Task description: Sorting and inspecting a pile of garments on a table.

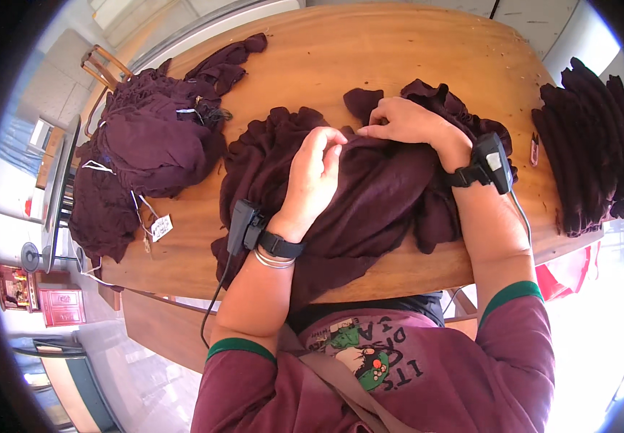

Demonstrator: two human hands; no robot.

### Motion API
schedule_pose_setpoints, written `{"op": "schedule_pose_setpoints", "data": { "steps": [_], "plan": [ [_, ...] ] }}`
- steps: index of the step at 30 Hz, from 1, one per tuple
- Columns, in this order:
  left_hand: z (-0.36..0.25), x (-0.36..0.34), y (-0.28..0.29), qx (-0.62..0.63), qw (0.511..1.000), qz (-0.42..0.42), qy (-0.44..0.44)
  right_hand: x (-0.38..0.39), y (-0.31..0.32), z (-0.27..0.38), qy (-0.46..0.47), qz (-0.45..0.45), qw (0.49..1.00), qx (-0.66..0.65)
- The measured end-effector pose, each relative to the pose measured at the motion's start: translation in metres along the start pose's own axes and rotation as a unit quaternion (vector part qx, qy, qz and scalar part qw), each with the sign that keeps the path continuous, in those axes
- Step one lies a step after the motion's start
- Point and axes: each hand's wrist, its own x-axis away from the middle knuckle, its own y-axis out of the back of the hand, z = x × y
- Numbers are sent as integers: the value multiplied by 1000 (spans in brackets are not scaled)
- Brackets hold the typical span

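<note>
Maroon cloth (380,206) lies loosely bunched at the centre of the bench (398,40), in front of the person, its lowest flap reaching the near edge at about seven o'clock. Left hand (310,173) rests over the cloth toward ten o'clock; right hand (409,123) is at one o'clock, palm down. Their fingertips nearly meet near twelve o'clock. On both hands the fingers are bent and drawn close, thumb near forefinger; whether fabric is pinched between them cannot be told.

Handling assessment: the material appears thin, soft and limp, probably light, with no stiffness to hold a shape. Slipperiness is not established; loose folds would likely slide over one another. Breakage is unlikely, though snagging on the wrist device (243,225) or its cable is possible. Recommended hold: a fine pinch on a single edge at twelve o'clock, one hand each side, keeping lower layers free; grasping the bunched middle would probably gather several layers.

Surroundings: a heap of similar cloth (157,144) lies between nine and ten o'clock, a row of folded cloth (593,144) between two and three.
</note>
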Motion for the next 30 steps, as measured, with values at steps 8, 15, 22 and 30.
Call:
{"op": "schedule_pose_setpoints", "data": {
  "steps": [8, 15, 22, 30],
  "plan": [
    [-10, -2, 4, 6, 999, -5, -34, 4, 7, 11, -5, -83, 938, -337],
    [-6, -2, 1, 11, 999, -23, -36, 8, 12, 16, 13, -84, 925, -369],
    [-8, -2, 1, -35, 998, -44, 0, 11, 9, 37, 49, -191, 853, -483],
    [-36, -6, 12, -43, 994, 98, 28, 11, 17, 27, 44, -269, 771, -575]
  ]
}}
